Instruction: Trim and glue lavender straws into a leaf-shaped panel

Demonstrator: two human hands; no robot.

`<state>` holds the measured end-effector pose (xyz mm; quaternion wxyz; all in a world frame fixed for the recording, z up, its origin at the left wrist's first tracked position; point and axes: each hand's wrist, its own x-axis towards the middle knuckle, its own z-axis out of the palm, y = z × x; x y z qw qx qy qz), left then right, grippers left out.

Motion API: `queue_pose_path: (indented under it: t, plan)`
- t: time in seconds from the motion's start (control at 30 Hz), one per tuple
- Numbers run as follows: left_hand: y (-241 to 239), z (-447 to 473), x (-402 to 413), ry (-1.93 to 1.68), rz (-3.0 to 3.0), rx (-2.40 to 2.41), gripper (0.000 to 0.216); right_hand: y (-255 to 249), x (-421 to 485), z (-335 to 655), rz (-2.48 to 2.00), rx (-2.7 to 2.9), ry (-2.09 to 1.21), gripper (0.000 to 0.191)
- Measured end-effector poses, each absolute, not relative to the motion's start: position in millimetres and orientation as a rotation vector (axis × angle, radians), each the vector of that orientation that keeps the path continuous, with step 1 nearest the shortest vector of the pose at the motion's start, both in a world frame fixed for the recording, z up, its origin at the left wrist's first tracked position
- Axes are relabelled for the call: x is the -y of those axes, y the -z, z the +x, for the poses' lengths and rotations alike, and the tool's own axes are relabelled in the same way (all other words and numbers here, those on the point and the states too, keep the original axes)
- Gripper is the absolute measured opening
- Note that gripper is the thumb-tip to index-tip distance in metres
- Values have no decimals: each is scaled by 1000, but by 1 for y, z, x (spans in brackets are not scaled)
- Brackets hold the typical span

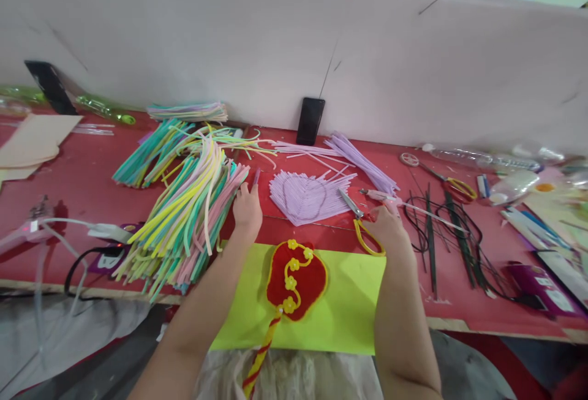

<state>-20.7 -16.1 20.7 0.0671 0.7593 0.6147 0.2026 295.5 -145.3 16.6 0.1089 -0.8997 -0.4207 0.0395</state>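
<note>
My left hand (247, 209) is closed beside a bundle of pastel pipe cleaners (193, 198), with a slim purple pen-like stick (256, 177) rising from its fingers. My right hand (388, 226) curls over a pink glue gun (384, 196), whose nozzle points left; the fingers partly hide its handle. Yellow-handled scissors (364, 228) lie against that hand, blades toward a lilac pipe-cleaner piece (303, 198). Between my forearms, a red fan-shaped piece (280, 274) edged in yellow, with yellow flowers and a twisted red-yellow handle (261, 357), rests on a lime-green sheet (351, 302).
A phone (311, 120) leans on the white partition behind loose lilac pipe cleaners (358, 158). Dark stems and cables (432, 234), more scissors (459, 189) and plastic bottles (478, 158) lie at right. Another glue gun (27, 231) stands at left.
</note>
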Motion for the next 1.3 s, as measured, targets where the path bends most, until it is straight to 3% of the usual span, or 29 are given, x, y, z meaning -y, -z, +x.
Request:
queue_pose_path:
  t: [0.17,0.37,0.57,0.8,1.07,1.3]
  plan:
    - [-28,-15,23,-790,2102,-1690,43,-3,157,290,-2770,1236,-226,44]
    - [-21,-6,28,-994,1007,-1276,36,9,160,294,-2648,1129,-212,47]
    - [-24,-5,28,-1069,491,-1057,14,19,163,302,-2446,1062,-101,45]
    - [-18,12,5,-1041,452,-1094,3,16,154,291,-2412,1047,-120,47]
    - [-11,44,14,-1027,500,-786,32,19,151,289,-2354,881,-149,47]
    - [3,51,10,-1055,396,-772,14,-11,151,272,-2135,641,22,41]
